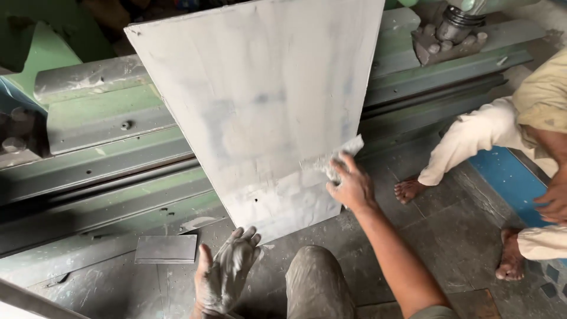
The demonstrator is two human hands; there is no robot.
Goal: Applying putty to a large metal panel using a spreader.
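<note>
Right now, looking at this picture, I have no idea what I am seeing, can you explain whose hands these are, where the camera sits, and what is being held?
The camera is worn on a person's head and looks down, so the two bare hands at the bottom are that person's own. The right hand presses a small piece of abrasive paper or cloth against a large grey panel. The panel stands tilted against a long green machine bed. The left hand, coated in grey dust, is open and holds nothing, its fingertips near the panel's lower edge. A small flat grey plate lies on the floor. On the right, another person in light clothes is barefoot.
</note>
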